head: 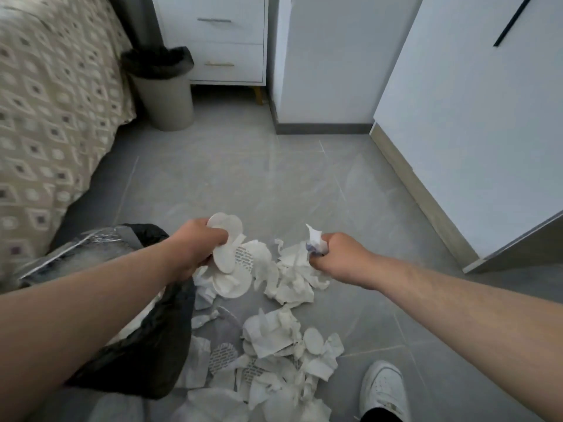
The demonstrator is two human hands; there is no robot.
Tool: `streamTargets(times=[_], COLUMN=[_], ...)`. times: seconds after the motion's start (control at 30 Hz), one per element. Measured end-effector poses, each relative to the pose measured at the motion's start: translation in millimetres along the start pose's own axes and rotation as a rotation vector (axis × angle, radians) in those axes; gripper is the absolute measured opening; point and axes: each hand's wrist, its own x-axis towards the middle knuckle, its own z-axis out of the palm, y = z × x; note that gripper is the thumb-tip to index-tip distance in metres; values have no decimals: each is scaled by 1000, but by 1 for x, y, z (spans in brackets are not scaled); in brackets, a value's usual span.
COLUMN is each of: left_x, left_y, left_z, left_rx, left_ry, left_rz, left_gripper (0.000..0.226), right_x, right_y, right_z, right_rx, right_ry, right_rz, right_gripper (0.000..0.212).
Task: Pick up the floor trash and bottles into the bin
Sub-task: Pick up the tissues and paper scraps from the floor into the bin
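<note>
White crumpled tissues, round cotton pads and torn printed paper [274, 339] lie in a heap on the grey tile floor in front of me. My left hand [195, 242] grips a bunch of round white pads [225, 236] at the heap's far left. My right hand [338, 251] is closed around a wad of crumpled tissue [315, 239] at the heap's far right. A beige bin [166, 95] with a black liner stands at the back, between the bed and a white nightstand. No bottle shows in view.
A black plastic bag [143, 354] with a clear wrapper lies under my left forearm. A patterned bed [45, 117] fills the left side. White cabinets [457, 102] stand on the right. A white nightstand [219, 41] is behind the bin. My white shoe [384, 388] is at bottom right.
</note>
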Motion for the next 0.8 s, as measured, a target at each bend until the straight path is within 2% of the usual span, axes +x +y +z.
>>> streamTargets(times=[0.13,0.23,0.33,0.4,0.6,0.7,0.73,0.8], left_x=[-38,-58,-67,-71,-67,-65,-61,-56], left_y=[25,20,-8,-30,-99,-120,-127,-137], left_z=[-49,-89,-126,-145,-179,-186,-185,-179], left_rx=[-160,-311,-506,-618,-768,-679,-557,-233], left_ry=[-3,20,61,82,249,402,480,563], left_rz=[-23,-33,-63,-75,-88,-86,-84,-10], left_gripper=[11,15,29,30,36,26,24,36], right_x=[-24,-28,-21,-15,6,9,10,12], right_y=[-41,-64,-78,-85,-92,-92,-91,-88], right_z=[-9,0,17,30,65,75,78,83], right_rx=[99,217,234,209,177,171,170,142], right_ry=[61,96,79,55,-29,-52,-64,-75], right_rz=[-51,-57,-41,-38,-21,-17,-19,-15], right_gripper=[23,4,16,14,16,12,11,11])
